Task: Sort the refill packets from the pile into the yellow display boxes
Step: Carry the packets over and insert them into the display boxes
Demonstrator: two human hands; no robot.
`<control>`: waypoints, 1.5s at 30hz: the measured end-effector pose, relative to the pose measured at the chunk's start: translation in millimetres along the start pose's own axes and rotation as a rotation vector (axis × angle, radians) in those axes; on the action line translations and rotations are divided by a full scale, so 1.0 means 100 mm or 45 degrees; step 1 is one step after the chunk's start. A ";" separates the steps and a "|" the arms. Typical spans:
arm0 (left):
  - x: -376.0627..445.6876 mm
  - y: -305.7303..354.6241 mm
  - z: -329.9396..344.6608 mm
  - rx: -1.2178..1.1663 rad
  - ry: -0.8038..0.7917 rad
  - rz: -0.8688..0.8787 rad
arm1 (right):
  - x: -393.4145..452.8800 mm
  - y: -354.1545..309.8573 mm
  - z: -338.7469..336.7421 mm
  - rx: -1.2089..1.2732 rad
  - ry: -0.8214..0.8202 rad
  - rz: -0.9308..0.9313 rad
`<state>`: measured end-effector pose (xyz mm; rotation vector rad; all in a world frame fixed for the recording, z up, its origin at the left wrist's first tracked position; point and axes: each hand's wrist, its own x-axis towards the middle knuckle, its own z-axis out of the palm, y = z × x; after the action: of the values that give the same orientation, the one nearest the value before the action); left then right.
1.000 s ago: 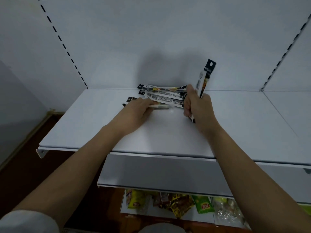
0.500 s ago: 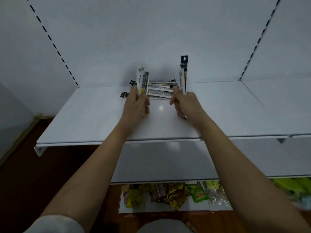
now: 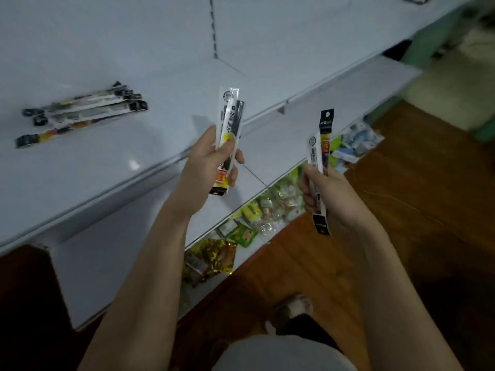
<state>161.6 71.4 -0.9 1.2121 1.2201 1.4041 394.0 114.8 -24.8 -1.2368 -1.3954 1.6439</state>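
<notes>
Left hand (image 3: 211,162) wrapped around a couple of long, thin refill packets (image 3: 227,129), held upright, thumb pressed over a yellow-green dot on the front. Glossy plastic sleeves, mostly white and black, with an orange-red label near the bottom end. Right hand (image 3: 324,194) clamped on another pair of packets (image 3: 320,162), also upright, black hang-tab sticking up top, black end poking out below the fist. Both hands out past the shelf's front edge, apart from each other, over brown wood-plank floor (image 3: 401,210).

Rest of the pile (image 3: 80,113) lying flat on the smooth white shelf (image 3: 120,167), off to the left, fanned out a bit, well back from the edge. Plenty of bare shelf around it. Lower shelf stuffed with crinkly snack bags (image 3: 211,258), green and gold.
</notes>
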 end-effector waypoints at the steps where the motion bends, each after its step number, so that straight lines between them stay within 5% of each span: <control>1: 0.01 -0.10 0.19 -0.034 -0.047 -0.017 | -0.12 0.09 -0.17 -0.047 0.080 0.013; 10: 0.19 -0.48 2.14 -0.067 -0.435 -0.241 | -1.15 0.41 -1.83 -0.293 0.522 0.244; 21: 0.60 -0.76 4.11 0.036 -0.581 -0.313 | -1.36 0.53 -3.64 0.149 0.913 0.194; 45: 4.64 -1.29 6.32 -0.033 -0.705 -0.301 | 1.25 -0.28 -6.63 0.043 1.169 0.215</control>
<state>732.2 621.5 -51.8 1.2780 0.9124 0.8292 965.8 474.7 -23.2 -1.7950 -0.6919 0.9403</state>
